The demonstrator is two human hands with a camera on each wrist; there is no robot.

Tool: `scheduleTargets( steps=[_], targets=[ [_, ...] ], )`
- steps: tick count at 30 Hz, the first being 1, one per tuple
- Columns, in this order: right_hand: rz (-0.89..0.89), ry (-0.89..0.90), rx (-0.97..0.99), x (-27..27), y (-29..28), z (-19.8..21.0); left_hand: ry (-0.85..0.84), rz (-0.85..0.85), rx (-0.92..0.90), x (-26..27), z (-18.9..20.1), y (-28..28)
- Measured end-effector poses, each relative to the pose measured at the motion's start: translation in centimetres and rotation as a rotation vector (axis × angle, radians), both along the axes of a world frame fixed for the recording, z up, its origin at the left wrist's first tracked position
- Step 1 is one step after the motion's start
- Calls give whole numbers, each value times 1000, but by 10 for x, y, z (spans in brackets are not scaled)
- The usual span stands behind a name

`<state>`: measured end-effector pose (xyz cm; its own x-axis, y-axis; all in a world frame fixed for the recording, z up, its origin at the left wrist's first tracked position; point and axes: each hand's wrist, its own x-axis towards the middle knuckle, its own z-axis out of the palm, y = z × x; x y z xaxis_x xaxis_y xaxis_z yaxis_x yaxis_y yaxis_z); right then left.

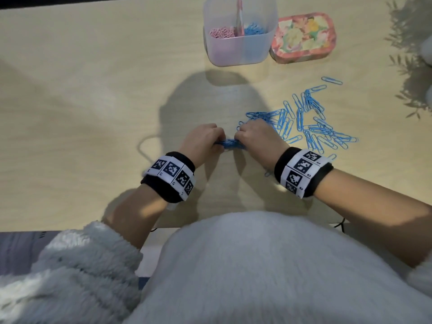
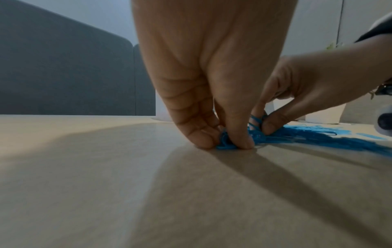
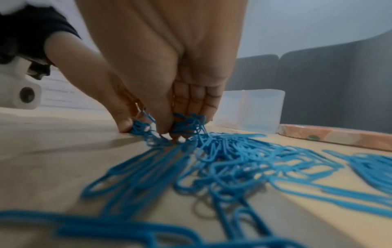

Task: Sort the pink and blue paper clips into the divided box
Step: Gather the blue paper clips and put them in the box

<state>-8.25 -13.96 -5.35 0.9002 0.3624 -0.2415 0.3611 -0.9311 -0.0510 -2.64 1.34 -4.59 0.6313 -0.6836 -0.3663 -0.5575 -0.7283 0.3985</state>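
Observation:
A bunch of blue paper clips (image 1: pixel 230 143) lies on the table between my two hands. My left hand (image 1: pixel 205 140) pinches its left end (image 2: pixel 227 144) between thumb and fingers against the tabletop. My right hand (image 1: pixel 253 136) pinches the right end (image 3: pixel 161 132). More blue clips (image 1: pixel 311 120) are scattered to the right of my right hand (image 3: pixel 244 159). The translucent divided box (image 1: pixel 240 45) stands at the far middle, with pink clips (image 1: pixel 222 32) in its left compartment and blue clips (image 1: pixel 254 29) in its right one.
A flowered tin (image 1: pixel 304 37) lies just right of the box. Plant leaves (image 1: pixel 411 66) reach in at the far right edge. The table's near edge (image 1: pixel 163 228) runs against my fleecy white top.

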Motion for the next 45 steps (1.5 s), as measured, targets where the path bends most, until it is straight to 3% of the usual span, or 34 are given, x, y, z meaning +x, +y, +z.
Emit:
scheduleTargets(
  steps=[2, 5, 8, 14, 21, 25, 27, 31, 34, 40, 45],
  targets=[
    [-86, 0, 107, 0, -8, 4, 12, 19, 9, 2, -1, -1],
    [-371, 79, 403, 4, -27, 5, 2, 12, 26, 5, 0, -4],
    [-589, 7, 678, 13, -39, 22, 7, -4, 61, 8, 1, -8],
    [-708, -68, 826, 76, -68, 65, 46, -83, 163, 16, 5, -16],
    [-987, -231, 1100, 163, -98, 83, -81, -255, 279, 13, 7, -25],
    [-1009, -276, 1051, 190, -96, 76, -139, -264, 290, 15, 4, -23],
    [-1015, -267, 938, 196, -97, 68, -131, -272, 292, 18, 4, -23],
    [-923, -84, 702, 194, -98, 55, -52, -203, 191, 30, 11, -26],
    [-885, -87, 722, 185, -97, 65, 3, -121, 73, 47, 27, -36],
    [-932, -312, 918, 144, -108, 74, -25, 97, -187, 100, 69, -84],
    [-1015, -225, 1078, 73, -107, 50, -75, 294, -205, 146, 76, -134]
  ],
)
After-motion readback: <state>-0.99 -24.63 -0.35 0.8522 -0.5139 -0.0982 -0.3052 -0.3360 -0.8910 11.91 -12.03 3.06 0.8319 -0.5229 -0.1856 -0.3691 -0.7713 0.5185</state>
